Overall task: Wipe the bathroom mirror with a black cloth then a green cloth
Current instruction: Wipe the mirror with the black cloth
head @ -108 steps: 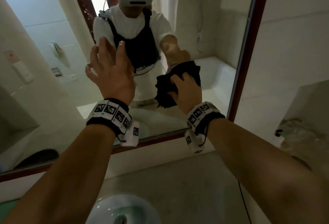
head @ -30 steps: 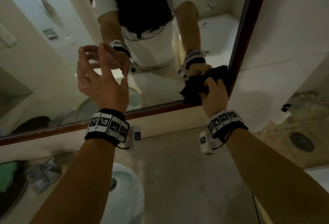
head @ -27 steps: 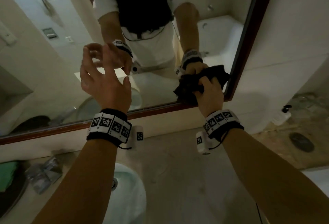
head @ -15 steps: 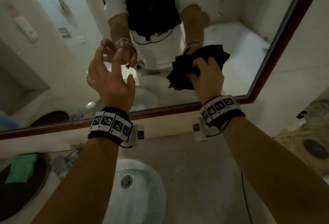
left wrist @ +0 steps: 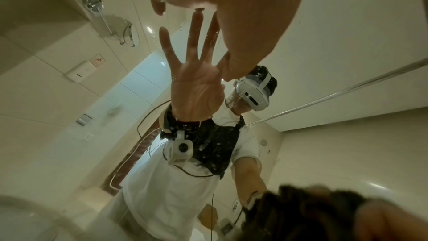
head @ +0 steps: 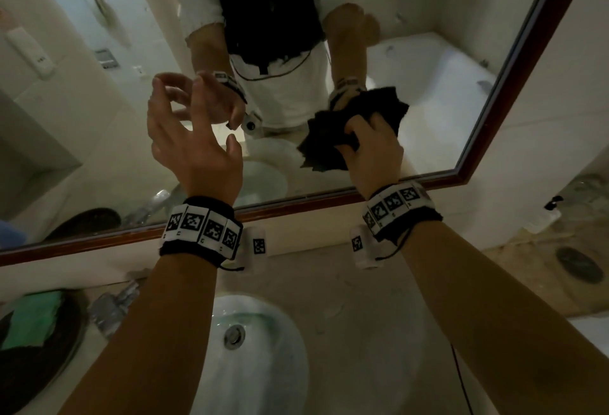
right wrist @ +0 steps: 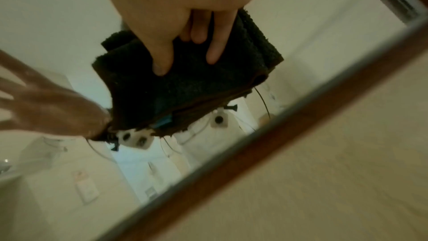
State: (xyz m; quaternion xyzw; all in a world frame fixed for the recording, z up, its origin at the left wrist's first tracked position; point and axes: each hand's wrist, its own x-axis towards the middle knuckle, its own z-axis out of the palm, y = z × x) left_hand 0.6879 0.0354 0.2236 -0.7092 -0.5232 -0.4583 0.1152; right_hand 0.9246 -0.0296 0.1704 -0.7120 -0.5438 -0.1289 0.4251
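- My right hand (head: 374,151) has its fingers (right wrist: 215,50) and thumb curled into the bunched black cloth (right wrist: 185,83), pressing it against the mirror (head: 428,91) glass just above the lower run of the wooden frame (head: 296,203).
- My left hand (head: 191,138) is spread and empty, raised in front of the glass farther along that lower frame rail; I cannot tell whether the fingertips touch the glass.
- I judge the black cloth to be soft, light and floppy. It folds into a thick pad, so a whole-hand hold on the gathered back works best, with the flat face left free to the glass.
- The glass is hard, smooth and fragile, so I'd keep pressure even and flat rather than jabbing with my knuckles.
- The green cloth (head: 31,319) lies in a dark round dish (head: 39,372) on the counter, below the frame's lower rail and well off to the left, beside the white sink (head: 263,365). It looks equally limp and can be picked up by pinching any raised fold.
- Edges to mind: the frame's lower right corner sits near the pad, so strokes that way stop short.
- Open room lies up the glass and leftward, away from that corner.
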